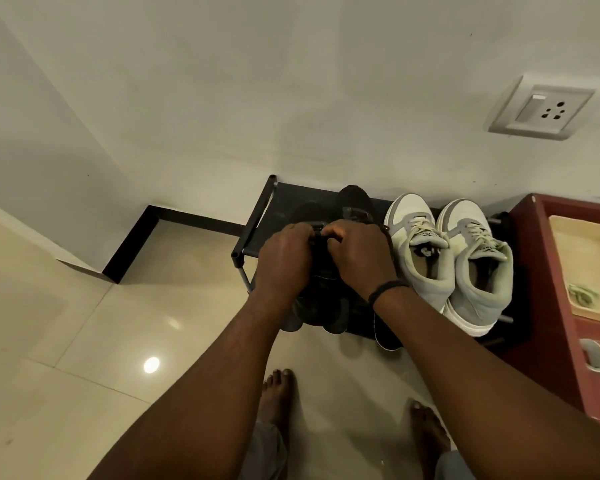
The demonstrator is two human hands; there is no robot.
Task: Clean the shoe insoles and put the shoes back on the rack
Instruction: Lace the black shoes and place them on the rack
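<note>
Nearest the camera are two bare feet [278, 393] on glossy cream floor tiles [84, 323], with a ceiling light reflected in them as a bright spot. From there both forearms reach out and down to the shoe rack [257, 216].

The left hand [284, 258] and right hand [359, 252] sit side by side on a black shoe [323, 299] on the left part of the rack's top shelf. Fingers on both are curled down into the top of it, around the tongue or opening, so each grip looks closed on the shoe, though exactly which bit they're pinching is lost in all that black. My guess is they're either spreading the opening to get at the insole or seating the shoe back in its place; can't say which. There's a dark band [388, 289] on the right wrist.

A second black shoe [354, 199] sits just behind, toe to the wall, matte and rounded. Right beside the black pair is a pair of white and grey sneakers [447, 258]: smooth panels, padded collars, pale laces, toes to the wall too. No loose insole visible anywhere.

The rack is a dark fabric shelf on thin metal tubes, pushed against the wall. To its right stands a maroon cabinet [548, 306], and up on the plain wall there's a white socket plate [541, 109].
</note>
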